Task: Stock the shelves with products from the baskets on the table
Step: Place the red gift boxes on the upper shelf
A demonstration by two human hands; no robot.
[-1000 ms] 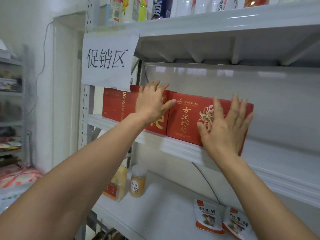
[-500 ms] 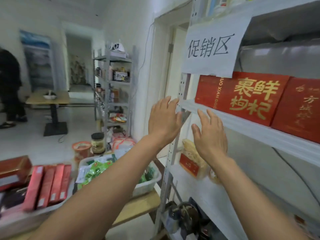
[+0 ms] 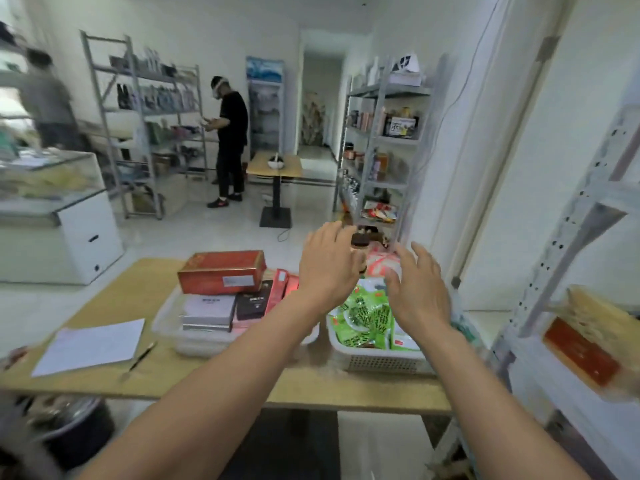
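Note:
Two white baskets stand side by side on the wooden table (image 3: 145, 292). The left basket (image 3: 194, 344) holds a red box (image 3: 221, 271) on top of grey, black and red boxes. The right basket (image 3: 381, 360) holds green packets (image 3: 367, 317). My left hand (image 3: 327, 266) hovers with spread fingers above the gap between the baskets, holding nothing. My right hand (image 3: 417, 289) hovers open over the green packets. A dark-lidded jar (image 3: 360, 241) and a red-and-white bag (image 3: 382, 263) sit behind my hands.
The grey shelf unit (image 3: 575, 216) stands at the right, with a packet of noodles (image 3: 595, 337) on it. A paper sheet (image 3: 90, 346) and a pen (image 3: 140, 358) lie on the table's left. A person in black (image 3: 230, 140) stands by far shelves. A small table (image 3: 275, 166) is behind.
My view has swung left from the shelf with the red boxes to the table. Both hands left the shelf and now hover over the baskets.

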